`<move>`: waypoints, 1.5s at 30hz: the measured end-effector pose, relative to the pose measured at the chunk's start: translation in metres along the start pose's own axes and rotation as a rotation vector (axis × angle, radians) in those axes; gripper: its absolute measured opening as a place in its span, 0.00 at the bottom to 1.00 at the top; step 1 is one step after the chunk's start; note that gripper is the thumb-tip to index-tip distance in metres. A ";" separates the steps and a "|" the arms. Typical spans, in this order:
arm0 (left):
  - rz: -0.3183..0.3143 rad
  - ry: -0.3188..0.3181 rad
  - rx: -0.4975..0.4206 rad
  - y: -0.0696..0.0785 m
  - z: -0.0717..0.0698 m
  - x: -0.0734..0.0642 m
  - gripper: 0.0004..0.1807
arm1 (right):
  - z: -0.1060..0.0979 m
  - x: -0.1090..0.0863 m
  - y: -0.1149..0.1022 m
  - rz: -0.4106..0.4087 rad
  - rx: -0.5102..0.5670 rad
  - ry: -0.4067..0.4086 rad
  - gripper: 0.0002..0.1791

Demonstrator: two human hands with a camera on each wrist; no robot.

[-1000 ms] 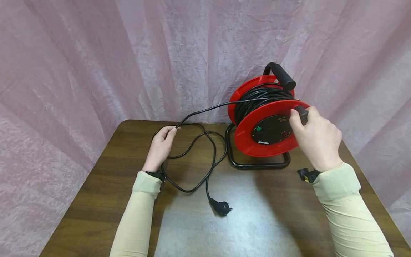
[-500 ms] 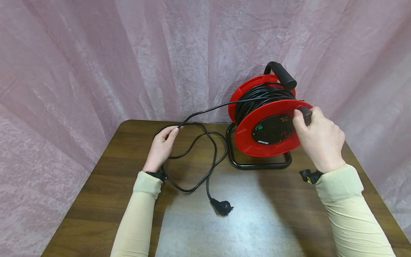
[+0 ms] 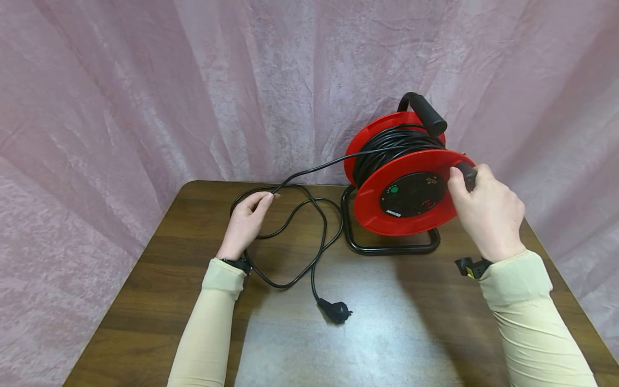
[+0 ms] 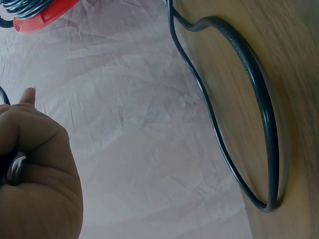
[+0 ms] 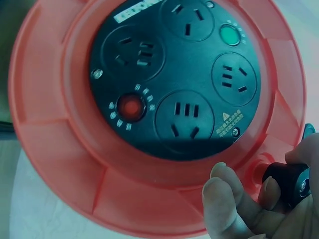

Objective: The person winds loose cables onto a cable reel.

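A red cable reel (image 3: pixel 365 215) wound with black cord stands on a black tubular frame (image 3: pixel 387 250). My right hand (image 3: pixel 494 217) grips the black crank knob (image 3: pixel 467 174) at the upper right of its front disc; the right wrist view shows fingers around this knob (image 5: pixel 287 182). To the left, my left hand (image 3: pixel 245 221) pinches the black cable (image 3: pixel 319 168) between thumb and fingers. From there the cable rises to the drum. The slack cord (image 3: pixel 323 226) lies in loose loops, ending in a black plug (image 3: pixel 336 311) on the table.
Pink curtain (image 3: pixel 217 97) hangs close behind the wooden table (image 3: pixel 159 279). A black carrying handle (image 3: pixel 426 114) tops the reel. The reel's socket panel (image 5: pixel 184 64) has several outlets, a green button and a red one.
The crank knob and my right hand have moved a little right and down, turning the reel's disc slightly clockwise. My left hand has shifted slightly right, still pinching the cable.
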State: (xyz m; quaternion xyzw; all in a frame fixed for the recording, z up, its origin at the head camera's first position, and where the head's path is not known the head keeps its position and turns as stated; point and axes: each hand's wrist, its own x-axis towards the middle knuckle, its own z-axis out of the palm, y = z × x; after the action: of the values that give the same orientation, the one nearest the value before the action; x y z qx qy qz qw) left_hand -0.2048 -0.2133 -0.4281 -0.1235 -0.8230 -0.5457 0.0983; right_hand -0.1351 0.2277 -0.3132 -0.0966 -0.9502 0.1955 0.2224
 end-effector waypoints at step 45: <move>-0.051 -0.139 0.091 0.001 0.007 0.000 0.27 | 0.007 -0.004 0.031 0.067 -0.016 -0.062 0.34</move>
State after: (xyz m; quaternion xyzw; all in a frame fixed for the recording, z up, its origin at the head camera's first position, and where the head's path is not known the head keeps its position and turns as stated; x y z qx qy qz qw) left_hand -0.2047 -0.2066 -0.4301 -0.1355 -0.8546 -0.5003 0.0325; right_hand -0.1320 0.2521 -0.3335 -0.1241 -0.9544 0.1980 0.1856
